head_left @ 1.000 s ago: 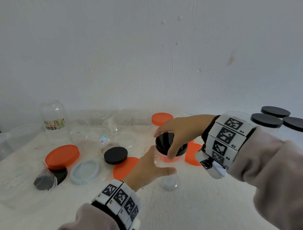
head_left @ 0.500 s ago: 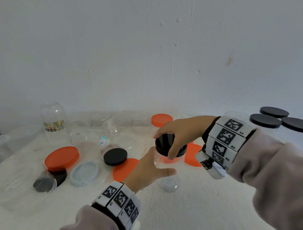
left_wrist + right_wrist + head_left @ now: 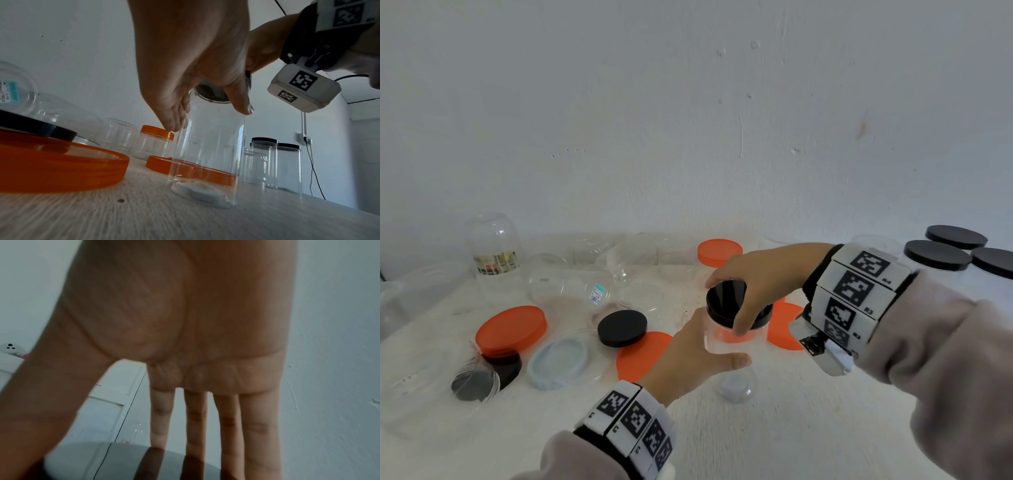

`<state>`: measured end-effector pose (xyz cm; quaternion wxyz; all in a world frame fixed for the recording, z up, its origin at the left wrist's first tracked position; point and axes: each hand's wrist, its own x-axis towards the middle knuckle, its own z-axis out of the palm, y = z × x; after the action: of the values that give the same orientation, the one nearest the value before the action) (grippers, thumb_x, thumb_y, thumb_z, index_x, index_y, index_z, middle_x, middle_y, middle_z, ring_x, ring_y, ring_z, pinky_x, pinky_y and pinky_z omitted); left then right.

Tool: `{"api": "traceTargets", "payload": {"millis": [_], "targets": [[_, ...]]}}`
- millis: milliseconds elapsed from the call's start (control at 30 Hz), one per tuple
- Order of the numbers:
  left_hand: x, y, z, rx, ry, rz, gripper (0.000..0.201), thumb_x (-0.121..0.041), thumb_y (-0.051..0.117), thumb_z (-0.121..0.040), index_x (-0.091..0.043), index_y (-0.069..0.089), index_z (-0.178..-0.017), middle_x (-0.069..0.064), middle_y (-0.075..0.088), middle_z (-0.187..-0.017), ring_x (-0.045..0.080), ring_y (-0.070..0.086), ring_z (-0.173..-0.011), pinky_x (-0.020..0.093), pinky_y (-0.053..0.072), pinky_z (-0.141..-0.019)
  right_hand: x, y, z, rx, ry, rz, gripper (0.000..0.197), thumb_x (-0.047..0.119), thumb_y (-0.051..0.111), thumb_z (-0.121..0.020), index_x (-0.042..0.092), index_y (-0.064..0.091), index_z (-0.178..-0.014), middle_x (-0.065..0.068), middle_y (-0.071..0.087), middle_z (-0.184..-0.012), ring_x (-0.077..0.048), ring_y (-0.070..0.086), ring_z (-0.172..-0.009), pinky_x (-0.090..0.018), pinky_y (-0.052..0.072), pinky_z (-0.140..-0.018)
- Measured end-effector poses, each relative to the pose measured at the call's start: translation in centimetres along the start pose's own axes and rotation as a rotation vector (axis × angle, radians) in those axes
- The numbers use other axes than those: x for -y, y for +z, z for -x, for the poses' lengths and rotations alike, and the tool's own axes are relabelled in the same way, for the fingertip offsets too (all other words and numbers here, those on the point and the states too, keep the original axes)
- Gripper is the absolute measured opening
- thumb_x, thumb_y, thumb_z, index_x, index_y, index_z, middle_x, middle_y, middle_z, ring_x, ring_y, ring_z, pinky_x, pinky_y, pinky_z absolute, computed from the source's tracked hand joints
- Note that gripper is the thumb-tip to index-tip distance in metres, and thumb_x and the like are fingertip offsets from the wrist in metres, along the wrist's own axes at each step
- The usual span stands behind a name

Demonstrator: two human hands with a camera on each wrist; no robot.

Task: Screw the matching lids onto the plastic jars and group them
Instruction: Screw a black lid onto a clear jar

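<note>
A tall clear plastic jar (image 3: 736, 380) stands upright on the white table (image 3: 791, 428) at the centre. My left hand (image 3: 719, 339) grips its upper wall, thumb in front and fingers behind; in the left wrist view the left hand (image 3: 207, 120) wraps the jar (image 3: 207, 154). A glossy black lid (image 3: 722, 298) sits on the jar's mouth. From above, my right hand (image 3: 726, 305) grips the lid's rim with thumb and fingers. In the right wrist view the fingers (image 3: 195, 426) reach down onto the black lid (image 3: 102, 464).
Three black-lidded jars (image 3: 936, 255) stand grouped at the far right. Loose orange lids (image 3: 512, 329), a black lid (image 3: 622, 328) and a clear lid (image 3: 561, 359) lie on the left. Several open clear jars (image 3: 571, 287) and an orange-lidded jar (image 3: 719, 251) sit along the back wall.
Both hands keep the same hold on the jar and the black lid. No clear movement shows apart from a slight shift of the view.
</note>
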<state>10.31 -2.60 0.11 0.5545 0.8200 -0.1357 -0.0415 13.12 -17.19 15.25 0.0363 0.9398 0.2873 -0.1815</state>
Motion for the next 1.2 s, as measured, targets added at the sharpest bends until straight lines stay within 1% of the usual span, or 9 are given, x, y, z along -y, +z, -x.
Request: {"api": "traceTargets", "payload": {"millis": [133,233,300,367,467,533,867,1067,1200], "targets": [[-0.1,-0.1,0.0,0.005,-0.012,-0.001,0.080,-0.045,0.082,-0.069,-0.040,0.032,-0.131,-0.027,0.045,-0.126,-0.007,0.043,-0.116,0.011,0.035,-0.084,-0.2,0.2,-0.2,-0.033,0.005,-0.019,0.080,0.060,0.072,-0.072,0.036,0.039,-0.141,0.013,0.042,-0.135,-0.013,0.043,-0.123,-0.036,0.043,-0.099],[-0.2,-0.2,0.2,0.004,-0.019,-0.025,0.073,-0.048,0.081,-0.068,-0.046,0.031,-0.122,-0.034,0.043,-0.116,-0.014,0.042,-0.106,0.010,0.035,-0.079,-0.1,0.9,-0.5,-0.098,0.048,0.003,0.072,0.073,0.063,-0.071,0.027,0.050,-0.125,0.009,0.053,-0.116,-0.011,0.054,-0.099,-0.027,0.046,-0.076],[-0.2,-0.2,0.1,0.006,-0.017,-0.032,0.073,-0.049,0.080,-0.069,-0.043,0.034,-0.125,-0.031,0.044,-0.118,-0.007,0.044,-0.109,0.013,0.036,-0.082,0.0,1.3,-0.7,-0.139,0.065,0.027,0.071,0.077,0.058,-0.071,0.023,0.052,-0.116,0.007,0.055,-0.104,-0.008,0.053,-0.085,-0.024,0.039,-0.063],[-0.2,-0.2,0.1,0.006,-0.020,-0.040,0.074,-0.049,0.080,-0.069,-0.041,0.034,-0.126,-0.031,0.043,-0.117,-0.006,0.043,-0.109,0.014,0.035,-0.085,-0.3,1.2,-0.7,-0.118,0.064,-0.001,0.074,0.076,0.059,-0.072,0.024,0.049,-0.124,0.008,0.053,-0.110,-0.009,0.053,-0.091,-0.025,0.040,-0.069],[-0.2,-0.1,0.1,-0.003,-0.024,-0.022,0.076,-0.047,0.081,-0.068,-0.047,0.029,-0.123,-0.034,0.042,-0.114,-0.013,0.042,-0.105,0.009,0.034,-0.081,-0.8,0.6,-0.3,-0.007,0.029,-0.066,0.085,0.061,0.072,-0.072,0.037,0.032,-0.143,0.010,0.039,-0.136,-0.015,0.041,-0.124,-0.037,0.041,-0.100],[-0.3,-0.1,0.1,-0.004,-0.023,-0.017,0.077,-0.047,0.082,-0.067,-0.049,0.028,-0.122,-0.035,0.042,-0.114,-0.014,0.042,-0.105,0.009,0.035,-0.079,-0.9,0.4,-0.2,0.005,0.004,-0.074,0.084,0.053,0.076,-0.072,0.040,0.032,-0.143,0.012,0.037,-0.140,-0.015,0.038,-0.129,-0.042,0.039,-0.105],[-0.4,-0.2,0.3,0.008,-0.029,-0.022,0.072,-0.047,0.081,-0.069,-0.049,0.029,-0.120,-0.032,0.043,-0.115,-0.009,0.043,-0.108,0.010,0.035,-0.078,-0.8,1.3,-0.5,-0.070,0.063,-0.055,0.079,0.075,0.064,-0.068,0.030,0.042,-0.130,0.006,0.051,-0.118,-0.019,0.058,-0.103,-0.039,0.051,-0.090],[-0.4,-0.2,0.2,-0.001,-0.018,-0.018,0.078,-0.047,0.081,-0.068,-0.047,0.028,-0.125,-0.031,0.043,-0.119,-0.009,0.043,-0.108,0.012,0.035,-0.084,-1.0,0.8,-0.4,-0.022,-0.006,-0.071,0.085,0.057,0.072,-0.073,0.039,0.030,-0.145,0.013,0.036,-0.125,-0.012,0.039,-0.118,-0.036,0.041,-0.100],[-0.5,-0.2,0.3,0.003,-0.013,-0.029,0.077,-0.050,0.081,-0.067,-0.049,0.028,-0.122,-0.033,0.043,-0.117,-0.016,0.041,-0.105,0.010,0.035,-0.078,-1.4,1.3,-0.6,-0.058,-0.045,-0.116,0.081,0.057,0.071,-0.075,0.039,0.032,-0.144,0.018,0.034,-0.116,-0.008,0.037,-0.112,-0.028,0.039,-0.092]]}}
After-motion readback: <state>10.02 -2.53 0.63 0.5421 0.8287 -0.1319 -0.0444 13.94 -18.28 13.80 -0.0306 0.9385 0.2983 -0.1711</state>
